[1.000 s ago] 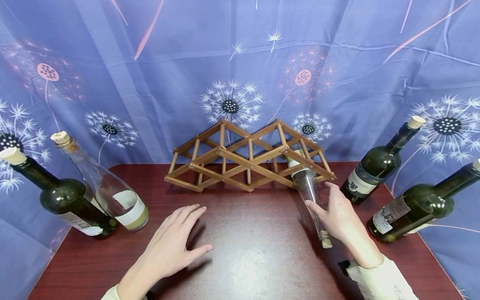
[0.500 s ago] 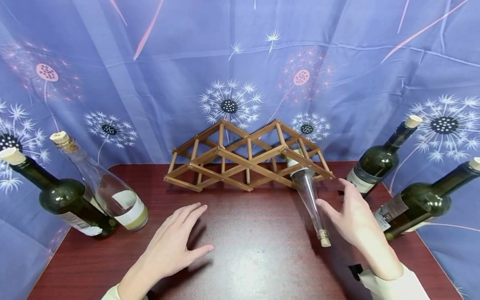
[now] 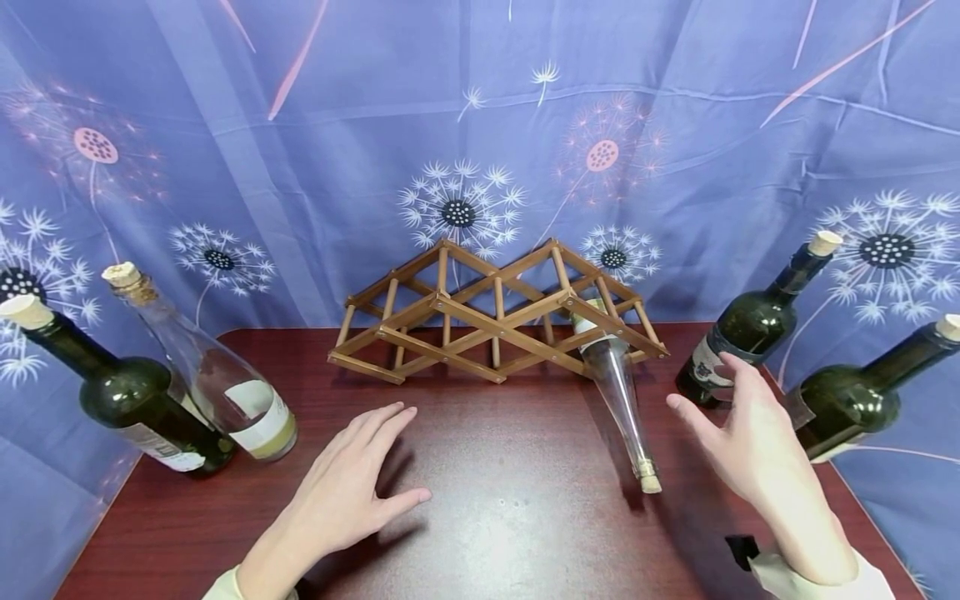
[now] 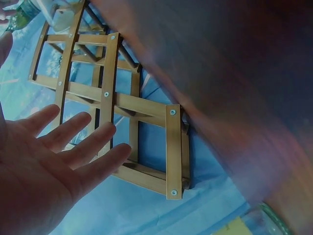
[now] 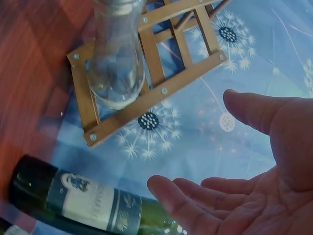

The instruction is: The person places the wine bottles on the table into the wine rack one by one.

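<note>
A corked clear glass bottle [image 3: 618,396] lies in the right end of the wooden wine rack [image 3: 498,321], its neck pointing toward me. To the right of that bottle my right hand [image 3: 757,442] is spread in the air, holding nothing. It is nearest to a dark green wine bottle [image 3: 750,333] with a grey label, which stands behind the fingers; the right wrist view shows this green bottle [image 5: 83,200] beside the fingertips. My left hand [image 3: 348,487] hovers over the table in front of the rack, fingers extended and holding nothing; its palm [image 4: 44,171] shows in the left wrist view.
Another dark green corked bottle [image 3: 847,400] stands at the far right, partly behind my right hand. At the left stand a green bottle [image 3: 135,400] and a clear bottle [image 3: 247,400], both corked. A blue dandelion-print cloth [image 3: 337,167] hangs behind the dark red table [image 3: 510,458].
My right hand has moved right, away from the clear bottle in the rack and toward the green bottles. The left hand has stayed almost still.
</note>
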Available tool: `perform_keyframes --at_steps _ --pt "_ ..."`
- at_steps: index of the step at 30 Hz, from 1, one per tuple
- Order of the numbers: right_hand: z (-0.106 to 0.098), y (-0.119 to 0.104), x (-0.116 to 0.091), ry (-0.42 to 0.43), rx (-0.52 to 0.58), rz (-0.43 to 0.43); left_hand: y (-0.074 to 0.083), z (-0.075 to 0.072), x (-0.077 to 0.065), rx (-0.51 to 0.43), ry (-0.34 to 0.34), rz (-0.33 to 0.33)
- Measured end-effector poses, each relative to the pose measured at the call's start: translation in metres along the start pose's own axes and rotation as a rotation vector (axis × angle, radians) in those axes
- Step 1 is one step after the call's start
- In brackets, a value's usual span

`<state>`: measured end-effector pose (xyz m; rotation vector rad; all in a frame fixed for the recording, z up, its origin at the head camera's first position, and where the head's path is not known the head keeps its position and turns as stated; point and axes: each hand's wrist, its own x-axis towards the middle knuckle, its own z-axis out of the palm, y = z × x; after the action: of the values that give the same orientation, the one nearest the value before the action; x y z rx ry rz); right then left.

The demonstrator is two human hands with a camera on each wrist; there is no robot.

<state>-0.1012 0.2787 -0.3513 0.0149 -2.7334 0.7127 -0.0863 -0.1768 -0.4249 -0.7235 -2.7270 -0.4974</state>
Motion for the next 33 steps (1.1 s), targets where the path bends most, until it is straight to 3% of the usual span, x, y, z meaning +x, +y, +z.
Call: perform_keyframes --at_steps 18,30,33 --pt "-0.041 0.015 -0.008 0.065 -0.092 0.12 0.003 -0.006 0.005 -0.006 0.005 0.001" --pt "-0.059 0.021 -0.013 0.187 -0.126 0.24 0.004 -0.01 0.007 -0.017 0.033 0.004" --pt "-0.064 0.024 -0.012 0.255 -0.096 0.255 0.004 -0.011 0.008 -0.019 0.03 0.002"
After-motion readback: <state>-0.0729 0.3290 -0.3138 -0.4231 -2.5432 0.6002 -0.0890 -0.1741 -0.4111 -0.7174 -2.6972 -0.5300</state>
